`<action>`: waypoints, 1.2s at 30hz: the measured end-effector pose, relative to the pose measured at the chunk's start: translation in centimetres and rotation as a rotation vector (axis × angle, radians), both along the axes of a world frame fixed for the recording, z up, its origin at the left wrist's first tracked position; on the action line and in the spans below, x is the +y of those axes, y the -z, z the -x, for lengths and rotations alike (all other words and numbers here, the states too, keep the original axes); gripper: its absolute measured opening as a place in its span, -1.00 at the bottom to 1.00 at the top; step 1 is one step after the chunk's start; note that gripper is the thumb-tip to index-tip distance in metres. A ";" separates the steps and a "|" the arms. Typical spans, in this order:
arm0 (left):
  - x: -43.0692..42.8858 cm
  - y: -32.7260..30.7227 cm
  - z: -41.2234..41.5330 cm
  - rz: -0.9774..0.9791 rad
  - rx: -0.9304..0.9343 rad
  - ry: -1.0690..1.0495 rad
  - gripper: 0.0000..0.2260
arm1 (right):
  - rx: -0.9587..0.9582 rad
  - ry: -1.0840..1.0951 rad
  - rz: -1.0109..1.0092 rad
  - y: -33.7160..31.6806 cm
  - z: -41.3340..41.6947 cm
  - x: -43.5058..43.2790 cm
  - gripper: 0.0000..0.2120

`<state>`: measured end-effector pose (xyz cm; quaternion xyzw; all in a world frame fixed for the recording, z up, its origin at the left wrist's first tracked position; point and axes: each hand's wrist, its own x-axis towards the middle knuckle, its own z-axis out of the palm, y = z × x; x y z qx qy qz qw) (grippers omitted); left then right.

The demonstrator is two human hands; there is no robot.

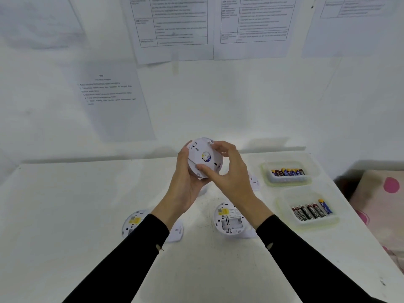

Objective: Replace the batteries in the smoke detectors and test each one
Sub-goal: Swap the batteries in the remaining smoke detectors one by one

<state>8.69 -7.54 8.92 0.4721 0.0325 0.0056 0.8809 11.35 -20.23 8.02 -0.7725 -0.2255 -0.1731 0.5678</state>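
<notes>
The held smoke detector is raised above the middle of the table's far edge, its back, with a round sticker, turned toward the camera. It is cupped from the left and beneath by the left hand, while its right rim is grasped between the thumb and curled fingers of the right hand. A twist of the back plate is judged to be the step in hand; whether it is being taken off or locked back on cannot be told from this view.

Toward the near edge two further units are laid back up: the middle detector, whose rectangular battery bay is exposed, and the left detector. Along the right edge batteries are kept in the far tray and the near tray.

Next, a firm counter-turn between the two hands is called for, with the body kept steady.
</notes>
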 end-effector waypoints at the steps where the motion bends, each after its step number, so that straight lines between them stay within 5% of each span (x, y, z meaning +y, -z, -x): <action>1: 0.3 0.0 0.0 -0.003 -0.005 0.001 -0.52 | -0.015 0.016 0.020 0.0 -0.1 0.3 -0.44; 23: 6.8 1.2 1.7 -0.071 -0.041 -0.187 -0.65 | -0.024 0.040 0.111 1.3 1.8 7.7 -0.47; 29: 8.3 0.5 1.8 -0.065 -0.051 -0.109 -0.53 | 0.021 0.011 0.041 0.9 1.9 8.8 -0.46; 36: 9.8 0.3 1.0 0.142 0.045 -0.070 -0.57 | -0.028 -0.039 0.034 0.4 2.2 9.9 -0.46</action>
